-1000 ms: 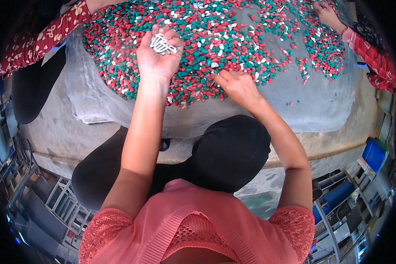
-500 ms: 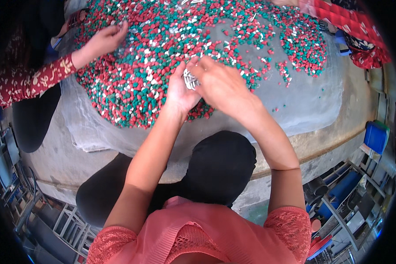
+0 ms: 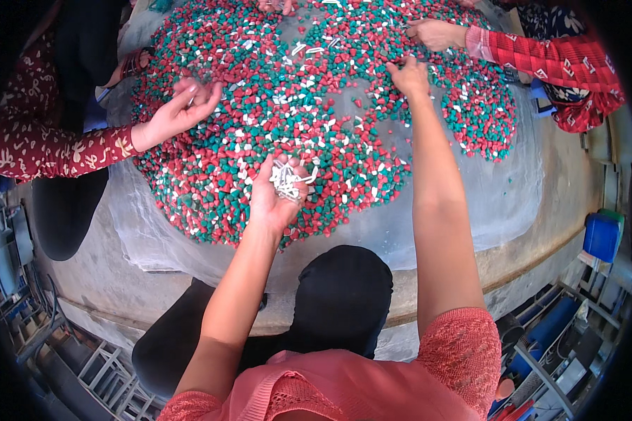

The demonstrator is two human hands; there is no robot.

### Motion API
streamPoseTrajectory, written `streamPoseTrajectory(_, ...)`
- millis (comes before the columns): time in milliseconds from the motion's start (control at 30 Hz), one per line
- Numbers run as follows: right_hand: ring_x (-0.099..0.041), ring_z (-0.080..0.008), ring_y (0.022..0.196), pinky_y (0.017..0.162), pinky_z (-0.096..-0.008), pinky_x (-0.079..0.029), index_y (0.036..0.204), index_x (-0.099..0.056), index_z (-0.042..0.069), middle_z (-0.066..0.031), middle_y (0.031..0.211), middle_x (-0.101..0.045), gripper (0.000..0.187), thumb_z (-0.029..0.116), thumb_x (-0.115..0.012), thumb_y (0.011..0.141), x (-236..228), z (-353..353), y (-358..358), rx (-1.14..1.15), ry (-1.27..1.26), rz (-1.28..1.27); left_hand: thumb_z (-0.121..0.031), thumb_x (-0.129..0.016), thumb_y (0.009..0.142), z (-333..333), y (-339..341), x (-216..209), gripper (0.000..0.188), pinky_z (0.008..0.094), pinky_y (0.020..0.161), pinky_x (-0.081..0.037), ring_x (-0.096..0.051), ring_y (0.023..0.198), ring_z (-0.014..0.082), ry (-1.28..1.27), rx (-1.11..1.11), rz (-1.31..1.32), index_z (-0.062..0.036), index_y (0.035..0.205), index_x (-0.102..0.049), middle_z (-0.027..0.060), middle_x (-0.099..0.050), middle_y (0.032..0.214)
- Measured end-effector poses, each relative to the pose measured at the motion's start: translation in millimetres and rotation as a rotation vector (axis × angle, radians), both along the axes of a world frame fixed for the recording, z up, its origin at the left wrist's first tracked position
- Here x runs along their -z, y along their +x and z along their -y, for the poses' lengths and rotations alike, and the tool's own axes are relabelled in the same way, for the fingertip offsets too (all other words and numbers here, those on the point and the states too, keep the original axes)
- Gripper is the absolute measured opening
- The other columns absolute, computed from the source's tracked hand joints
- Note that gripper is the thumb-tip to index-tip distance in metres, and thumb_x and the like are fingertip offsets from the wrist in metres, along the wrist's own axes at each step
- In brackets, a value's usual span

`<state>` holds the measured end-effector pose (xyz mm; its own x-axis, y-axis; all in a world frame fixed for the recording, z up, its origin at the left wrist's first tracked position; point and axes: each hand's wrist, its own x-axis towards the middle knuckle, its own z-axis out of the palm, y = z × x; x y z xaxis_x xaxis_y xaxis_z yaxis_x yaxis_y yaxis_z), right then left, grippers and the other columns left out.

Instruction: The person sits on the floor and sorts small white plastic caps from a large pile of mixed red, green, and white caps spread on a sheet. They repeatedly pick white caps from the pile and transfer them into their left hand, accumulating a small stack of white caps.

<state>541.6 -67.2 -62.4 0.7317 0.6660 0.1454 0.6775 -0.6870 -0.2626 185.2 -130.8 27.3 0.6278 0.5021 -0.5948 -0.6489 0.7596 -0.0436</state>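
Note:
Cupped palm up over the near part of the heap, my left hand [image 3: 268, 203] holds a clump of small white elongated pieces [image 3: 286, 179]. Its fingers curl up around the far side of the clump. My right hand [image 3: 409, 77] is stretched far out to the right part of the heap, fingers apart, its fingertips at the loose pieces there. No piece shows in it. Beneath both hands spreads a wide heap of small red, green and white pieces [image 3: 239, 165]. A few longer white strips [image 3: 314, 50] lie on top near the far middle.
The heap lies on a clear plastic sheet [image 3: 484, 214] over a grey floor. At left, a co-worker's hand [image 3: 179, 116] hovers over the heap. Another person's hand [image 3: 439, 34] reaches in from the right, and one more hand [image 3: 277, 5] shows at the far edge. A blue bin [image 3: 602, 237] stands at right.
My hands have parted: the right has gone from above my left palm to the far right of the heap. The white clump in my left hand is now uncovered.

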Motion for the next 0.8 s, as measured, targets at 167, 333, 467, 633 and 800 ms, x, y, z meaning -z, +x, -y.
streamPoseTrajectory(167,-0.059,-0.0221,0.081,0.074,-0.0335,-0.046,0.101,-0.061,0.009,-0.0069,0.09,-0.063,0.032,0.029,-0.064,0.076,-11.6,12.0,-46.5,-0.601,0.026,-0.679,-0.03,-0.04,0.093,-1.0,-8.7,-2.3,0.023,0.0242,0.052,-0.043,-0.049,0.073,0.0135,-0.026,-0.053,-0.055,-0.01,0.087,-0.049,0.0011,-0.048,0.081)
streamPoseTrajectory(333,-0.057,-0.0099,0.066,0.062,-0.0251,-0.047,0.099,-0.064,0.009,-0.0017,0.081,-0.064,0.022,0.01,-0.062,0.078,-99.6,65.5,-93.8,-0.565,0.076,-1.127,-0.031,-0.039,0.093,-8.1,-25.7,-6.5,0.023,0.0249,0.054,-0.044,-0.049,0.073,0.0127,0.002,-0.058,-0.062,-0.0114,0.086,-0.05,0.0004,-0.049,0.082)
streamPoseTrajectory(467,-0.061,-0.0134,0.073,0.063,-0.0282,-0.046,0.094,-0.066,0.009,-0.0035,0.083,-0.065,0.017,0.014,-0.061,0.079,-86.1,76.4,-71.3,-0.448,0.011,-0.729,-0.029,-0.04,0.093,-15.9,-23.5,-7.9,0.024,0.0296,0.065,-0.048,-0.049,0.073,0.0132,-0.006,-0.094,-0.067,-0.0101,0.085,-0.052,0.0011,-0.049,0.082)
streamPoseTrajectory(633,-0.062,-0.0276,0.087,0.075,-0.0377,-0.049,0.088,-0.067,0.01,-0.0138,0.087,-0.065,0.025,0.03,-0.067,0.073,-69.2,48.6,-88.7,-0.262,-0.247,-0.389,-0.027,-0.042,0.092,-13.1,-20.2,-6.3,0.022,0.0312,0.07,-0.049,-0.05,0.072,0.0139,-0.024,-0.055,0.038,-0.0087,0.085,-0.051,0.0026,-0.049,0.081)
streamPoseTrajectory(800,-0.061,-0.0279,0.093,0.079,-0.0364,-0.049,0.095,-0.065,0.007,-0.0128,0.096,-0.064,0.03,0.027,-0.066,0.073,-67.1,23.9,-115.1,-0.131,-0.481,-0.287,-0.024,-0.042,0.093,-6.0,-13.7,-8.2,0.02,0.033,0.078,-0.049,-0.051,0.071,0.0144,0.033,-0.065,-0.029,-0.0074,0.084,-0.05,0.0039,-0.05,0.08)
